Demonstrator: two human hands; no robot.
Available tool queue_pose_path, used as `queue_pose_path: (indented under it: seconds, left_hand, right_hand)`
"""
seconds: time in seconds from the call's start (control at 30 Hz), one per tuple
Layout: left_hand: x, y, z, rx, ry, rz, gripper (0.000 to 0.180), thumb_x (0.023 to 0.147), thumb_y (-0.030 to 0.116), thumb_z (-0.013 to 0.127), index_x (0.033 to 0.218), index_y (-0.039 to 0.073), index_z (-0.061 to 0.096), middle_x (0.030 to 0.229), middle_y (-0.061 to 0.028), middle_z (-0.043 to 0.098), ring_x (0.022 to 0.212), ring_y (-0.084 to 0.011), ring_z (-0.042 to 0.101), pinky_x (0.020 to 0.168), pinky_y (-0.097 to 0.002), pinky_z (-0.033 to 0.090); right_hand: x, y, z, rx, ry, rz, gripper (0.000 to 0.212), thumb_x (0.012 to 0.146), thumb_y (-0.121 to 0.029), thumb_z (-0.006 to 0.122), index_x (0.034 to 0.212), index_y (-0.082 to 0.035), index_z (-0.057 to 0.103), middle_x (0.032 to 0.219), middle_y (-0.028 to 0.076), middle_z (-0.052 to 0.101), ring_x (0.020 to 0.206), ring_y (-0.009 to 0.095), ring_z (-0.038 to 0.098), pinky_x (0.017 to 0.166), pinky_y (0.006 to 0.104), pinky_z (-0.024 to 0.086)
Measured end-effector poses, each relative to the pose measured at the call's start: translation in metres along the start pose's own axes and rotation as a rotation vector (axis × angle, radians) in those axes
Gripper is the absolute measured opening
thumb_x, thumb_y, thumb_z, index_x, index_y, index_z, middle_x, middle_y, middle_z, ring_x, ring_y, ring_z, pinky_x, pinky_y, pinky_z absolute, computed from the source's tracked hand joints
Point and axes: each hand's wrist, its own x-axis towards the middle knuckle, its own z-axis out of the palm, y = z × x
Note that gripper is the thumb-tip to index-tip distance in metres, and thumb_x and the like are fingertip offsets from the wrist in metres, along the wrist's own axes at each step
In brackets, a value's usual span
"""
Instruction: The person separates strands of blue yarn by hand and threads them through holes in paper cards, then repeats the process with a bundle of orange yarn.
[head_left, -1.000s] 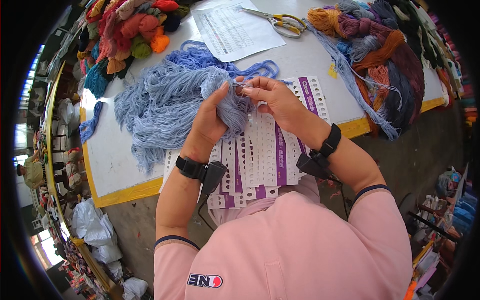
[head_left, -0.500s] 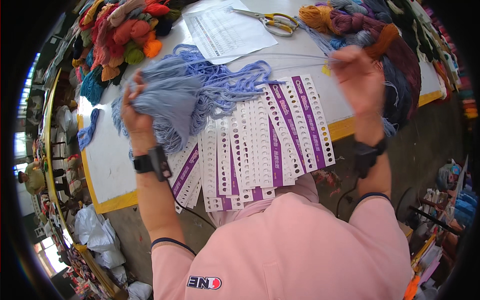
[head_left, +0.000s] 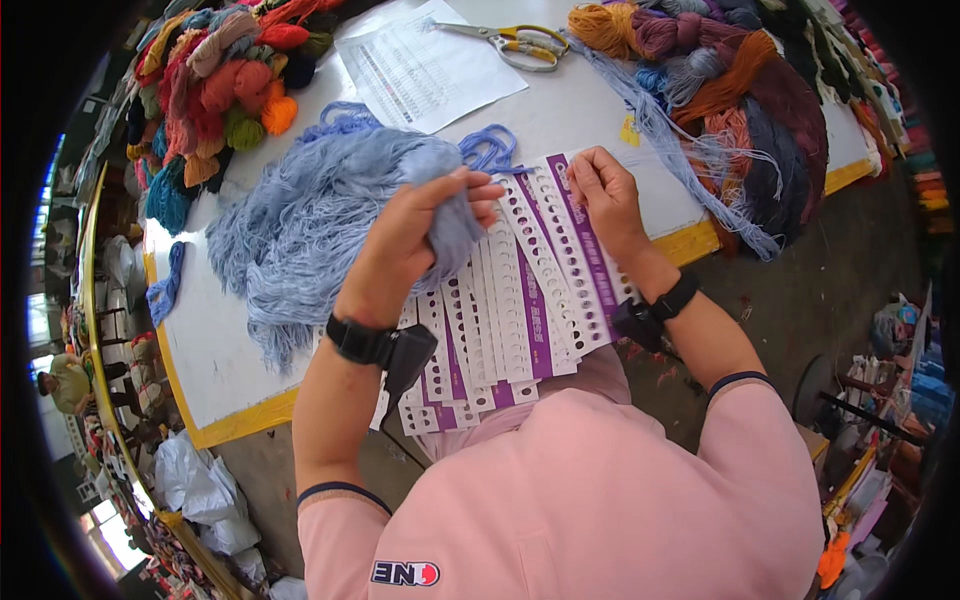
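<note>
A thick bundle of grey-blue embroidery thread spreads over the left half of the table. My left hand is closed round its right end, the fingers curving over the strands. To the right, my right hand is pinched together above the punched cards; whatever lies between its fingertips is too fine to make out. Under both hands, white and purple thread cards with rows of holes are fanned out at the table's near edge. A periwinkle-blue skein partly shows from behind the grey-blue bundle.
Colourful skeins are heaped at the far left, and darker brown and blue ones at the right. Scissors rest near a printed sheet. A small blue skein lies by the table's yellow left edge.
My right hand has come down and leftward to the cards, and the strands stretched between my hands are gone from view. My left hand has moved right with the bundle's end.
</note>
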Motion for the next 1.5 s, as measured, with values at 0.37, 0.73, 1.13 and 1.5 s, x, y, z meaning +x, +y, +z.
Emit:
queue_pose_path:
  seconds: [0.37,0.73,1.13,1.5]
  left_hand:
    - [0.047,-0.028,0.012,0.454,0.062,-0.015,0.011,0.084,0.002,0.064,0.083,-0.009,0.064,0.074,-0.0152,0.066,0.064,-0.0200,0.065,0.052,-0.0297,0.049]
    - [0.054,-0.041,0.017,0.718,0.194,0.078,0.010,0.079,-0.001,0.063,0.082,-0.009,0.067,0.070,-0.0144,0.067,0.056,-0.0196,0.065,0.051,-0.0290,0.049]
    - [0.065,-0.039,0.016,0.921,0.222,0.089,0.010,0.082,-0.004,0.060,0.088,-0.008,0.067,0.072,-0.0120,0.067,0.057,-0.0166,0.064,0.051,-0.0270,0.048]
    - [0.052,-0.028,0.006,0.574,0.123,0.160,0.011,0.085,0.003,0.066,0.089,-0.006,0.068,0.071,-0.0097,0.067,0.058,-0.0151,0.061,0.056,-0.0275,0.050]
  right_hand:
    - [-0.005,-0.008,0.024,-0.009,0.022,0.001,0.018,0.100,-0.014,0.049,0.088,-0.002,0.056,0.063,0.001,0.054,0.057,0.007,0.051,0.057,0.0232,0.043]
    - [0.038,-0.026,-0.003,-0.360,-0.460,0.059,0.007,0.094,-0.009,0.056,0.093,-0.002,0.057,0.063,0.007,0.064,0.057,0.014,0.063,0.056,0.0297,0.048]
    - [0.049,-0.024,-0.003,-0.446,-0.552,-0.081,0.010,0.094,-0.011,0.054,0.092,-0.002,0.056,0.060,0.012,0.061,0.055,0.023,0.062,0.056,0.0350,0.047]
    - [0.052,-0.018,0.000,-0.593,-0.558,-0.047,0.018,0.095,-0.012,0.051,0.085,0.000,0.058,0.062,0.011,0.063,0.058,0.025,0.064,0.060,0.0368,0.049]
